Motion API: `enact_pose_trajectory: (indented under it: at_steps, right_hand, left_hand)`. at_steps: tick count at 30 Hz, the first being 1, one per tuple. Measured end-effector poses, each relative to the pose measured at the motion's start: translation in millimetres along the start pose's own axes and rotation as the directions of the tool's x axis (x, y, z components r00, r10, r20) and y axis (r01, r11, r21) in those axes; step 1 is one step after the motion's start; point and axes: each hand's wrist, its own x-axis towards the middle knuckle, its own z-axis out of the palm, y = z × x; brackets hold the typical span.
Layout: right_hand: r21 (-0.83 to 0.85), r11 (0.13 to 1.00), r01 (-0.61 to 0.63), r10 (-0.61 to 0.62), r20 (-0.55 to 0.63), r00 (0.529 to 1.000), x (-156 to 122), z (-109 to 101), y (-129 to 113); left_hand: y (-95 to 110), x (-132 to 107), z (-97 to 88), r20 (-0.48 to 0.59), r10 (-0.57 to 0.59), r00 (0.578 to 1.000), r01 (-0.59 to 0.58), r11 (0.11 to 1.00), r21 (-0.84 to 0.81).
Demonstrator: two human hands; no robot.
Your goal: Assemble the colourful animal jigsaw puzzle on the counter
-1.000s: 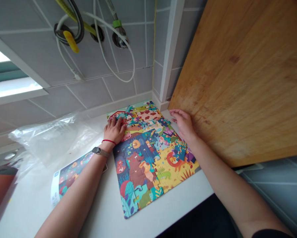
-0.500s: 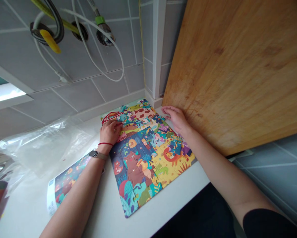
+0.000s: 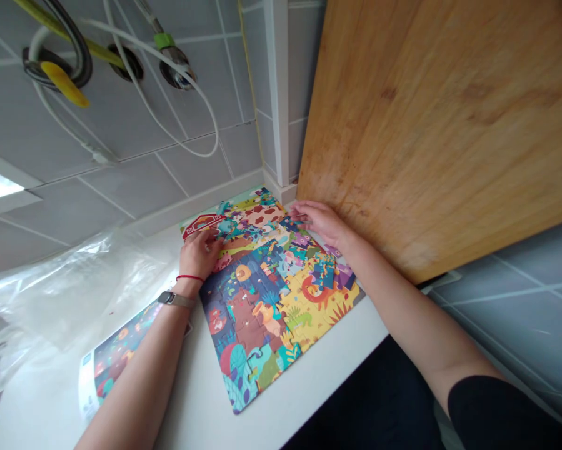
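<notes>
A colourful jigsaw puzzle (image 3: 262, 300) with animals lies flat on the white counter (image 3: 205, 412). My left hand (image 3: 200, 253) rests on the puzzle's far left part, fingers curled loosely over the pieces beside a red barn picture. My right hand (image 3: 318, 220) lies at the puzzle's far right corner, fingers stretched toward a small loose piece (image 3: 291, 222) near the wooden board. Nothing is visibly held in either hand. A red string and a watch sit on my left wrist.
A big wooden cutting board (image 3: 426, 125) leans against the wall on the right. A clear plastic bag (image 3: 65, 294) and a printed picture sheet (image 3: 112, 356) lie left of the puzzle. Hoses and pipes (image 3: 121, 56) hang on the tiled wall. The counter edge runs close below the puzzle.
The view has shifted, so everything sits further left in frame. My left hand slid slightly off the barn picture. My right hand crept a little toward the puzzle's far corner.
</notes>
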Motion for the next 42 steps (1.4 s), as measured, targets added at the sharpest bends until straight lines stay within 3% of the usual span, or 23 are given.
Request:
enact_pose_trajectory:
  at_steps: [2, 4, 6, 7, 9, 11, 12, 15, 19, 22, 25, 29, 31, 34, 39, 42]
  right_hand:
    - [-0.249, 0.965, 0.086, -0.032, 0.211, 0.977, -10.1, -6.2, -14.3]
    - [-0.499, 0.831, 0.246, 0.042, 0.498, 0.866, -27.0, -12.9, -32.8]
    - [-0.671, 0.629, 0.392, 0.179, 0.616, 0.767, -47.9, -17.2, -49.0]
    - [-0.748, 0.514, 0.42, 0.245, 0.597, 0.764, -58.6, -18.0, -54.1]
    - [-0.865, 0.289, 0.41, 0.326, 0.492, 0.807, -77.4, -17.8, -56.2]
    - [-0.923, 0.146, 0.357, 0.338, 0.385, 0.859, -90.7, -17.3, -48.7]
    - [-0.934, 0.116, 0.337, 0.337, 0.356, 0.872, -94.9, -17.9, -42.9]
    - [-0.937, 0.168, 0.305, 0.296, 0.344, 0.891, -99.6, -24.3, -26.4]
    - [-0.916, 0.277, 0.291, 0.288, 0.368, 0.884, -97.7, -37.1, -21.2]
    - [-0.867, 0.454, 0.205, 0.332, 0.378, 0.864, -96.8, -45.4, -29.7]
    - [-0.772, 0.602, 0.203, 0.228, 0.41, 0.883, -91.8, -49.8, -42.6]
    - [-0.616, 0.759, 0.211, 0.04, 0.367, 0.929, -64.9, -41.2, -47.6]
    - [-0.566, 0.804, 0.181, 0.05, 0.368, 0.929, -43.8, -30.7, -38.8]
    - [-0.591, 0.802, 0.085, 0.17, 0.364, 0.916, -12.9, -14.0, -14.7]
    - [-0.628, 0.778, 0.02, 0.16, 0.229, 0.96, 13.4, -3.3, 22.4]
    - [-0.636, 0.768, 0.071, 0.115, 0.247, 0.962, 15.4, -6.9, 31.4]
  left_hand:
    - [5.9, 0.3, -4.0, 0.007, 0.039, 0.999, -0.039, 0.999, -0.005]
    - [14.4, 0.7, -9.3, 0.009, 0.104, 0.995, -0.104, 0.994, -0.027]
    - [25.2, 0.9, -14.9, 0.025, 0.19, 0.981, -0.188, 0.98, -0.07]
    - [31.3, 0.7, -17.5, 0.049, 0.235, 0.971, -0.23, 0.968, -0.098]
    - [44.7, -1.1, -21.2, 0.139, 0.31, 0.941, -0.291, 0.946, -0.141]
    - [59.4, -5.6, -22.3, 0.246, 0.368, 0.897, -0.339, 0.928, -0.154]
    - [67.2, -9.1, -21.9, 0.293, 0.392, 0.872, -0.363, 0.919, -0.152]
    - [91.9, -23.6, -16.6, 0.385, 0.466, 0.797, -0.443, 0.884, -0.153]
    - [123.6, -48.5, -3.7, 0.414, 0.522, 0.746, -0.505, 0.848, -0.16]
    - [142.9, -67.2, 7.8, 0.452, 0.528, 0.719, -0.512, 0.842, -0.17]
    - [159.1, -84.5, 18.5, 0.482, 0.531, 0.697, -0.523, 0.836, -0.165]
    - [176.2, -102.7, 26.1, 0.465, 0.61, 0.642, -0.572, 0.785, -0.24]
    - [181.5, -108.2, 26.4, 0.457, 0.655, 0.602, -0.604, 0.748, -0.277]
    - [184.3, -109.9, 23.4, 0.445, 0.697, 0.563, -0.631, 0.71, -0.313]
    - [174.3, -89.7, 11.7, 0.367, 0.726, 0.582, -0.63, 0.688, -0.361]
    - [155.7, -68.2, 6.6, 0.34, 0.664, 0.666, -0.584, 0.747, -0.316]
